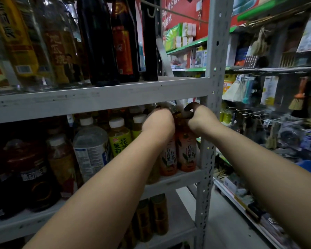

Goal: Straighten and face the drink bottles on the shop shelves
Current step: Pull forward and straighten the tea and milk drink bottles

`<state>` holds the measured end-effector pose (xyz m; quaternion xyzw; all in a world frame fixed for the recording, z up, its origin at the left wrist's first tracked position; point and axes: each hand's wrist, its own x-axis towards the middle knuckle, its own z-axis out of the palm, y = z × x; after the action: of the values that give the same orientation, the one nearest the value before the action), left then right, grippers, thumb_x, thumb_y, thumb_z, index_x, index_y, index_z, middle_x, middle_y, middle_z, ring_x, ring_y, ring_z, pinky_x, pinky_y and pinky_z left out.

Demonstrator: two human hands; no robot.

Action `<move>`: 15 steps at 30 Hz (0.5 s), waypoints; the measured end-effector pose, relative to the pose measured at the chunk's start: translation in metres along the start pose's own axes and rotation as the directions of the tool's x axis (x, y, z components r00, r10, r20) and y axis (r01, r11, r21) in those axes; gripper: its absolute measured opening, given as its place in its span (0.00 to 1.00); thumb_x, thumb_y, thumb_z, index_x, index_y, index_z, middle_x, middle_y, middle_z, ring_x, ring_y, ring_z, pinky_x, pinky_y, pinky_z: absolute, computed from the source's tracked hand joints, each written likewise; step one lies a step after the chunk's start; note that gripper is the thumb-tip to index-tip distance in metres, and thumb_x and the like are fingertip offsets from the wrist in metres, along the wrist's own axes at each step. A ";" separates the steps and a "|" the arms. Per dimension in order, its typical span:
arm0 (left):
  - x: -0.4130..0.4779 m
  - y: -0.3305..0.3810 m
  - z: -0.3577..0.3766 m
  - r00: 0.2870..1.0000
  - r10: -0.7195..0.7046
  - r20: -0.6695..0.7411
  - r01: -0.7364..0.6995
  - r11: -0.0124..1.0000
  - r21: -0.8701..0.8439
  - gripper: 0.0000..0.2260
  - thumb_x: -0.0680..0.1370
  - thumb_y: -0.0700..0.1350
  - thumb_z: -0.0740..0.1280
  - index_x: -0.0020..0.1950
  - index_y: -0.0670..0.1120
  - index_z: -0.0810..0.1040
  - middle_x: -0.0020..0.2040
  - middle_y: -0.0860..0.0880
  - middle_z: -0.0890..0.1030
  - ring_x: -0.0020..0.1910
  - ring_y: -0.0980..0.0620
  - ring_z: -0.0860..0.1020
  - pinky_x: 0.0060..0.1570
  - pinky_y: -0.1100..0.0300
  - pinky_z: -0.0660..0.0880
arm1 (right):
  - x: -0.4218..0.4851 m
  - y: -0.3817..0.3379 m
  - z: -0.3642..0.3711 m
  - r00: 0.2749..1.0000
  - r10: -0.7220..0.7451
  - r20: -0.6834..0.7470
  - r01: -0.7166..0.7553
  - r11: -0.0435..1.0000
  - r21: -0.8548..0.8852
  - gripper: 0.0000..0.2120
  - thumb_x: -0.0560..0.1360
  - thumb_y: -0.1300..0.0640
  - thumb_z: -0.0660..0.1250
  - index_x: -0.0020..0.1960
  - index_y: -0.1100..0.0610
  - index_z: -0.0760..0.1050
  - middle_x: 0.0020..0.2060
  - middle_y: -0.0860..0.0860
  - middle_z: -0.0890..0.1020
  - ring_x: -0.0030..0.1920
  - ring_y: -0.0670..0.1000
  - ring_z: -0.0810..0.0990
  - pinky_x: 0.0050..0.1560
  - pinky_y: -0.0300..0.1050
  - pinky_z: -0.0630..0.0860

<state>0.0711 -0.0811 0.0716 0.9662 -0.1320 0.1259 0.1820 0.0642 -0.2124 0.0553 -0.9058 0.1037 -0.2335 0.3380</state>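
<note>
Two hands reach into the right end of the middle shelf (pixel 180 179), where two orange-labelled tea bottles stand side by side against the grey upright post (pixel 207 159). The left orange bottle (pixel 168 159) is just beside the right orange bottle (pixel 187 153). Further left stand two yellow-green tea bottles (pixel 119 141) with white caps, one large clear water bottle (pixel 90 150), one amber bottle (pixel 61 162) and some dark jugs (pixel 31 173). Two more amber bottles (pixel 152 216) show on the lower shelf (pixel 180 223).

The left hand (pixel 158 123) covers the top of the left orange bottle. Its fingers are hidden behind the hand, so I cannot tell whether they grip. The right hand (pixel 200 120) holds the right orange bottle at the neck, its shadowed fingers (pixel 188 107) curled round it. Both caps are out of sight. Bottles further back in the row are dark and hard to count. The tall bottles on the upper shelf (pixel 115 94) are cut off at the top.

Both orange bottles stand upright near the shelf's front edge. Their peach-and-orange labels face forward, with vertical characters and a leaf design.
</note>
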 end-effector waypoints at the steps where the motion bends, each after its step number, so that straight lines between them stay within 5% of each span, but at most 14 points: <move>1: 0.002 -0.001 -0.002 0.999 -0.015 0.031 0.015 1.000 0.008 0.18 0.73 0.41 0.71 0.63 0.46 0.75 0.60 0.43 0.75 0.58 0.42 0.75 0.51 0.48 0.76 | 0.001 0.000 0.001 1.000 0.009 0.024 -0.010 0.998 0.066 0.16 0.71 0.62 0.67 0.56 0.50 0.72 0.48 0.56 0.81 0.45 0.59 0.80 0.41 0.51 0.81; 4: 0.004 -0.002 -0.005 0.994 -0.042 0.099 0.037 0.998 0.052 0.22 0.74 0.41 0.71 0.66 0.46 0.71 0.61 0.43 0.73 0.59 0.42 0.74 0.54 0.48 0.77 | 0.001 0.001 0.005 0.998 -0.001 0.062 -0.009 0.987 0.158 0.16 0.72 0.64 0.64 0.56 0.48 0.72 0.47 0.58 0.80 0.40 0.60 0.81 0.33 0.50 0.80; 9: 0.007 -0.004 -0.001 0.990 -0.048 0.133 0.041 0.998 0.052 0.22 0.75 0.42 0.69 0.68 0.47 0.70 0.64 0.43 0.71 0.61 0.42 0.73 0.56 0.46 0.75 | -0.003 0.002 0.008 0.999 -0.054 -0.007 0.054 0.998 0.036 0.17 0.73 0.61 0.64 0.60 0.47 0.72 0.50 0.56 0.80 0.42 0.60 0.81 0.37 0.52 0.81; 15: -0.002 -0.006 0.008 0.996 0.084 -0.034 -0.080 0.993 0.090 0.17 0.76 0.41 0.68 0.65 0.46 0.73 0.61 0.42 0.73 0.59 0.42 0.74 0.49 0.49 0.75 | -0.007 -0.002 0.006 0.988 -0.077 -0.135 0.066 0.994 -0.084 0.17 0.73 0.61 0.63 0.60 0.50 0.76 0.52 0.58 0.80 0.47 0.60 0.80 0.40 0.40 0.72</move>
<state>0.0723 -0.0782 0.0619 0.9646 -0.1625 0.1569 0.1364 0.0611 -0.2048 0.0504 -0.9034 0.1036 -0.3030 0.2853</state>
